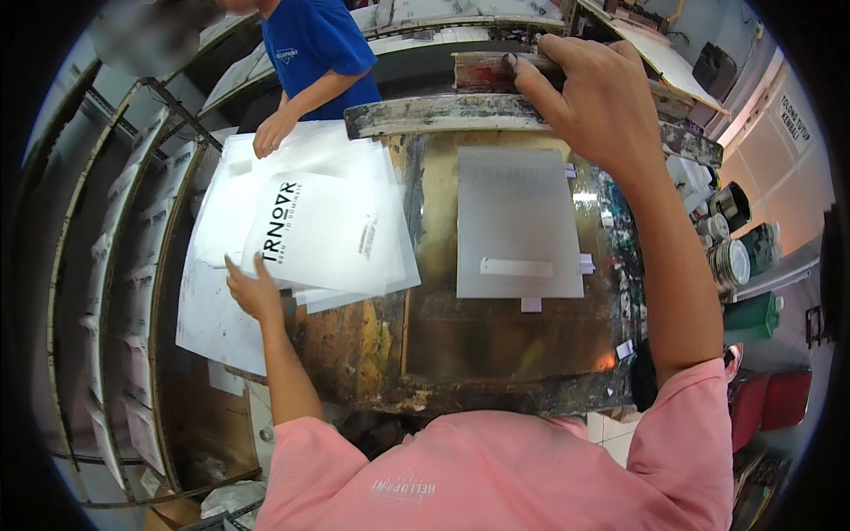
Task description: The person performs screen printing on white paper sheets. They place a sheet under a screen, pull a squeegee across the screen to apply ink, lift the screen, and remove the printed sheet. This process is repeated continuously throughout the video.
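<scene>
My left hand (255,290) is at the lower left edge of a translucent sheet (332,234) with black lettering, thumb and fingers apart. That sheet lies askew on a pile of white sheets (208,305). At the far side of the table, my right hand (598,102) is closed round a wooden squeegee (482,73) stained red, right above the ink-smeared bar of a screen frame (443,117). Whether the fingers also grip the frame is hidden. Between my arms a grey translucent sheet (518,212) lies on the shiny brown board (505,341), with small white tabs along its edges.
Across the table at the left stands a person in a blue shirt (323,53), one hand (276,133) over the sheets. A drying rack (159,310) holding sheets is at my left. Paint tins (728,263) and a green container (753,317) stand at the right.
</scene>
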A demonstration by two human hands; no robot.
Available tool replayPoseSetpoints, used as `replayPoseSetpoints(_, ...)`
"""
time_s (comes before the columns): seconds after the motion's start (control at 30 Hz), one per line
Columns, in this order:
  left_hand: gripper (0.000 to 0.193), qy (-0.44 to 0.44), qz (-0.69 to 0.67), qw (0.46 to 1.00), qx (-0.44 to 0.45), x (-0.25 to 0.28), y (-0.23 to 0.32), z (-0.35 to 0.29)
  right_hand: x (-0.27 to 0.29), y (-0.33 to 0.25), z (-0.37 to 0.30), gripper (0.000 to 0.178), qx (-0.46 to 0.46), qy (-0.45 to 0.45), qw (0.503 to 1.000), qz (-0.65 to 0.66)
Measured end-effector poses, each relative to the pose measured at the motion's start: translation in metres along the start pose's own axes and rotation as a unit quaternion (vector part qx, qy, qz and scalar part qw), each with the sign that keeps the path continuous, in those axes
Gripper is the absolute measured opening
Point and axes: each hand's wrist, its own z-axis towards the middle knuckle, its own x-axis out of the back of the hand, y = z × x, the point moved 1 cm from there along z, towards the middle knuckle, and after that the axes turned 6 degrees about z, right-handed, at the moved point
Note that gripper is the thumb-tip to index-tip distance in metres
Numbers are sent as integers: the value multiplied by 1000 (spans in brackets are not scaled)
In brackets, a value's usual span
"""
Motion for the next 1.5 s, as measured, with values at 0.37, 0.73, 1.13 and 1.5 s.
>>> replayPoseSetpoints(0.37,133,-424,-88,730,-528,61,158,-200,23,-10,23,48,-78,-131,988,38)
replayPoseSetpoints(0.73,126,-418,-241,638,-600,90,288,-318,1,18,7,59,-42,-104,990,81)
replayPoseSetpoints(1.13,112,-381,-299,634,-602,93,282,-329,15,7,45,62,-111,-203,970,77)
replayPoseSetpoints(1.5,81,-412,-672,612,62,108,213,-107,6,-29,-56,64,-43,-97,994,3)
